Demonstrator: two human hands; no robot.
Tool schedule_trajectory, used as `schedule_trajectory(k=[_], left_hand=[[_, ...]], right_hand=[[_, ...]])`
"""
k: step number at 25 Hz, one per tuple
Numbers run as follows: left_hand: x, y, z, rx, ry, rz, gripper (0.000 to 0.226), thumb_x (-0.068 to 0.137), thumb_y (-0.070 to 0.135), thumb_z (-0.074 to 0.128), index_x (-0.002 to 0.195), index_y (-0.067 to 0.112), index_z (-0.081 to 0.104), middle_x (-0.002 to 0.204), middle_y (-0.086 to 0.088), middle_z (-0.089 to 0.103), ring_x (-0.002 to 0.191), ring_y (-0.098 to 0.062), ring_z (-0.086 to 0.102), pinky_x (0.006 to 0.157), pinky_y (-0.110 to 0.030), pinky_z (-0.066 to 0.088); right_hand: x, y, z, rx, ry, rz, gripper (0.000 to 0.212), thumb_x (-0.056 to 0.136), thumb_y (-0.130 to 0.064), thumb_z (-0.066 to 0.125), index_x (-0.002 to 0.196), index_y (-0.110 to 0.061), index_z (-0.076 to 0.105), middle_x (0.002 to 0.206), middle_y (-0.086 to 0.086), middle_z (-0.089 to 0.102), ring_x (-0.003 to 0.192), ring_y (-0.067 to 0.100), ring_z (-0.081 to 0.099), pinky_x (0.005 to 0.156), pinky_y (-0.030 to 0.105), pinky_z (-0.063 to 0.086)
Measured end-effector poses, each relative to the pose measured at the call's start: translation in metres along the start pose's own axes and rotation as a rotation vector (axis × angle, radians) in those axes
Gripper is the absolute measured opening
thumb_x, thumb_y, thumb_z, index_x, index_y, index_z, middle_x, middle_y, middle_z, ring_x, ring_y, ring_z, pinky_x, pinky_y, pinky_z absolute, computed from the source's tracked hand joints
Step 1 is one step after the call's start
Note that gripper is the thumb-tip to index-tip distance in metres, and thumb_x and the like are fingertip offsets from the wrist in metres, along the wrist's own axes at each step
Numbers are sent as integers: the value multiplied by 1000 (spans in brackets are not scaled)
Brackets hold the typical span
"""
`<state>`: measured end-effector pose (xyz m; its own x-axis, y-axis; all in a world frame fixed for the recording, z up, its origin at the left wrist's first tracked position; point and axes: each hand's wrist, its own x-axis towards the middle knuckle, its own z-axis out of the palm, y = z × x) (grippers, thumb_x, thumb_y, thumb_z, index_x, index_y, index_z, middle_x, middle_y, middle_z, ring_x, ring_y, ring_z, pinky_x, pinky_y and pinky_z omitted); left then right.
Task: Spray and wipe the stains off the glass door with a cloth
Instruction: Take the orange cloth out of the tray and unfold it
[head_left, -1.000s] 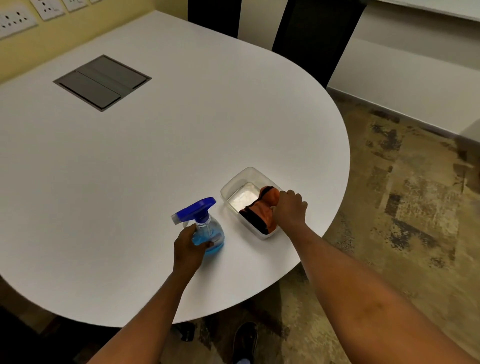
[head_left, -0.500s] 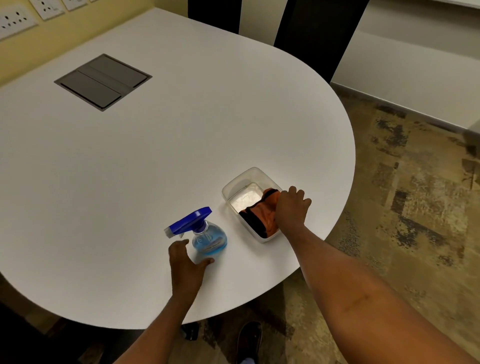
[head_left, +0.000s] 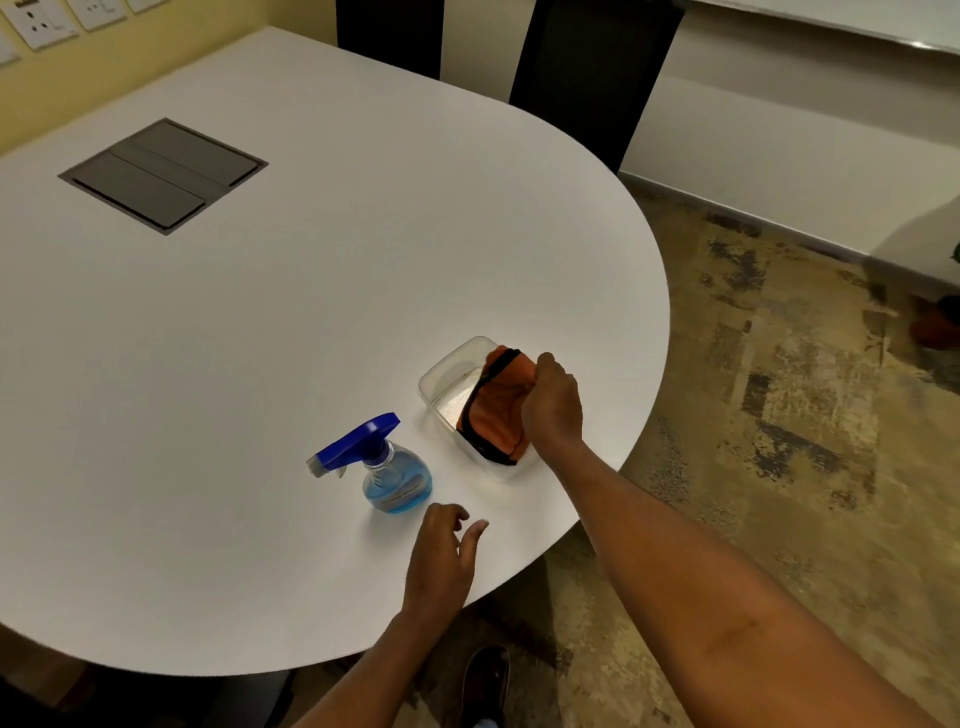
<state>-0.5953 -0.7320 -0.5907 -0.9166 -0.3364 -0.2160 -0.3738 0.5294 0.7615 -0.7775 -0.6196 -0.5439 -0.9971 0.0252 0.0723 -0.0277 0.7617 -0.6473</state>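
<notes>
White rounded table (head_left: 270, 338) is carrying a grey hatch (head_left: 162, 174); two dark chairs (head_left: 592, 67) are standing behind, sockets (head_left: 47, 21) lining the yellow wall (head_left: 156, 57), mottled floor (head_left: 779, 441) showing right.

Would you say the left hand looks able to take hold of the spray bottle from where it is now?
Probably yes. The left hand is open and empty, just short of the spray bottle, which stands upright on the table with nothing between them. The right hand is busy with the orange cloth, off to the side.
</notes>
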Motion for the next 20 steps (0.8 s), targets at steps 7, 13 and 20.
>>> schedule_trajectory(k=[7, 13, 20], left_hand=[[21, 64, 6, -309, 225, -27, 23, 97, 22, 52, 113, 6, 54, 107, -11, 62, 95, -23, 63, 86, -31, 57], [26, 127, 22, -778, 176, -371, 53, 99, 51, 35, 129, 8, 47, 127, -17, 58, 112, -35, 61, 99, -50, 52], [-18, 181, 73, -1310, -475, -618, 91, 74, 82, 48, 129, 9, 49, 123, -20, 54, 117, -41, 56, 104, -58, 44]], right_hand=[[-16, -32, -56, 268, 80, 51, 13, 79, 1, 45, 84, -11, 47, 75, 9, 60, 68, 25, 58, 56, 42, 50], [-36, -29, -133, 440, 316, 103, 17, 81, -13, 65, 88, -19, 51, 73, -12, 57, 66, 4, 56, 55, 20, 45], [-98, 41, -229, 720, 466, 372, 20, 85, -12, 65, 97, -21, 52, 101, 9, 64, 89, 24, 63, 71, 39, 52]])
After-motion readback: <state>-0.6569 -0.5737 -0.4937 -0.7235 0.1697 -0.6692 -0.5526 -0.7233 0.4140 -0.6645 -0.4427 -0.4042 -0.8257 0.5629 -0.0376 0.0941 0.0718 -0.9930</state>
